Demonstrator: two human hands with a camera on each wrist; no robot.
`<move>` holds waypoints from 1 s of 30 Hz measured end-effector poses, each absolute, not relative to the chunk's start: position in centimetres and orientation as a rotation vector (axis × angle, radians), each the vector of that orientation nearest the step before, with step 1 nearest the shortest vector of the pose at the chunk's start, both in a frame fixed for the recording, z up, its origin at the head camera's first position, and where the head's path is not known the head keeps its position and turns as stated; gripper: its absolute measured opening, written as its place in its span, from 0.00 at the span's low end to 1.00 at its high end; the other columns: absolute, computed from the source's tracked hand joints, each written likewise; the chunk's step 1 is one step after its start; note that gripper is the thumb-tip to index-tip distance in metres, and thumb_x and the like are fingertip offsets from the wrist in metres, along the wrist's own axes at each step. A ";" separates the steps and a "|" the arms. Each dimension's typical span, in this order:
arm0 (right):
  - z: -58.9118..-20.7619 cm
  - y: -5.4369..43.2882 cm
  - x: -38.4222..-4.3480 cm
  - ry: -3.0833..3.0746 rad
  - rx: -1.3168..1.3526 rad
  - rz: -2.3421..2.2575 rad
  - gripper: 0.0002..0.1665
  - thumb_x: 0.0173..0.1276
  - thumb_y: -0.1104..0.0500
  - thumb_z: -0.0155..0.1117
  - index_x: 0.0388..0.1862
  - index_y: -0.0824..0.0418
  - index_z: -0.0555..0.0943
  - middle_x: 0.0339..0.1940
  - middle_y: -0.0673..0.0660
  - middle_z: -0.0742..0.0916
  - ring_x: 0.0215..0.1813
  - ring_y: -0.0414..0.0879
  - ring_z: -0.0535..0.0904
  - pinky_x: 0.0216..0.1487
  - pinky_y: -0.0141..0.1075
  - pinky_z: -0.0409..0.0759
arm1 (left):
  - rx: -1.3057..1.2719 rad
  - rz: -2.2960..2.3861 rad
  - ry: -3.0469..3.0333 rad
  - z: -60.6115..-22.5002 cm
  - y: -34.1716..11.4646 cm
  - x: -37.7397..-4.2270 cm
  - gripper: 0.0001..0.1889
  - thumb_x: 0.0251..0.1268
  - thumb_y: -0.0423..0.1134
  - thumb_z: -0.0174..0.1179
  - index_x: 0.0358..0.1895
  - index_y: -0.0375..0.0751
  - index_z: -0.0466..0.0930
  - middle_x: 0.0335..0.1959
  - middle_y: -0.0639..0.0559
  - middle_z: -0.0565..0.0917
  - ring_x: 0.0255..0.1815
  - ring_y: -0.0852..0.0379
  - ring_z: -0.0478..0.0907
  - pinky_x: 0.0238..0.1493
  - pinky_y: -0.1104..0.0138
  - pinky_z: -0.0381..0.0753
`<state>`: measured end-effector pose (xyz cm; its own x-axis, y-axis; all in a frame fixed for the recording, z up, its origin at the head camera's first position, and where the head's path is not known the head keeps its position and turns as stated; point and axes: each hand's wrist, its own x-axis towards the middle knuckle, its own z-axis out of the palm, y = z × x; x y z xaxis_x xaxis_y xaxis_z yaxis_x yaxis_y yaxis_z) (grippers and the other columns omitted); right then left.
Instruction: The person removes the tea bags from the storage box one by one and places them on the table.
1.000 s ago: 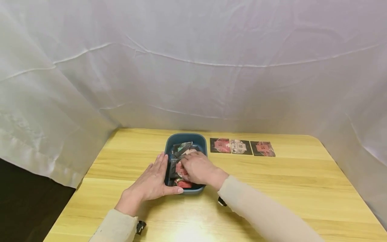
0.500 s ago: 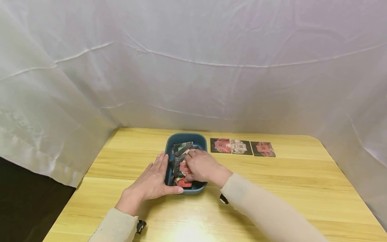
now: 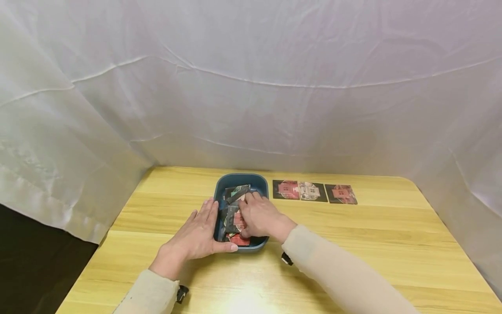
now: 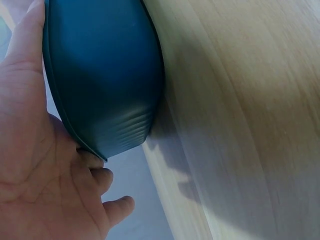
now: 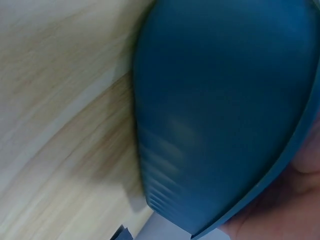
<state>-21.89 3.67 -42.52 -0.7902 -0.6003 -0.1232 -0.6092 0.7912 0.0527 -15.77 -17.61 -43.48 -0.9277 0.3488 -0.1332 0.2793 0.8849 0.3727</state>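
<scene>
While the left hand lies straight-fingered, thumb spread, against the blue round-cornered plastic bin on the pale wooden desk, the right hand reaches inside, fingers bent; whether pinching, cannot tell. Black square red-labelled packet: in bin, beside right hand, slightly further right than a second ago. Three flat dark printed squares: far side, right of bin, unchanged.

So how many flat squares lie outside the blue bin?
3, in a row right of the bin: the near reddish square, middle pale square and far reddish square.
</scene>
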 end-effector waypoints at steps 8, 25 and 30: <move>-42.2 4.1 -22.0 2.892 -0.986 0.094 0.54 0.55 0.31 0.78 0.70 0.61 0.73 0.65 0.60 0.80 0.65 0.56 0.75 0.70 0.50 0.79 | 0.481 0.539 2.850 -43.4 -17.5 -15.7 0.74 0.52 0.82 0.64 0.85 0.29 0.42 0.87 0.33 0.42 0.89 0.39 0.41 0.86 0.40 0.49; -39.5 6.7 -22.1 2.958 -1.034 0.046 0.53 0.53 0.31 0.77 0.67 0.62 0.74 0.53 0.56 0.79 0.54 0.52 0.72 0.57 0.45 0.77 | 0.484 0.572 2.845 -43.8 -17.7 -15.7 0.75 0.51 0.83 0.64 0.85 0.29 0.41 0.88 0.33 0.42 0.89 0.39 0.43 0.85 0.40 0.52; -38.7 8.2 -22.2 2.973 -1.008 -0.044 0.54 0.51 0.33 0.79 0.69 0.62 0.73 0.58 0.58 0.80 0.59 0.54 0.74 0.65 0.49 0.78 | 0.476 0.572 2.842 -43.8 -17.7 -15.8 0.74 0.51 0.82 0.64 0.86 0.30 0.41 0.88 0.35 0.41 0.89 0.40 0.41 0.86 0.41 0.50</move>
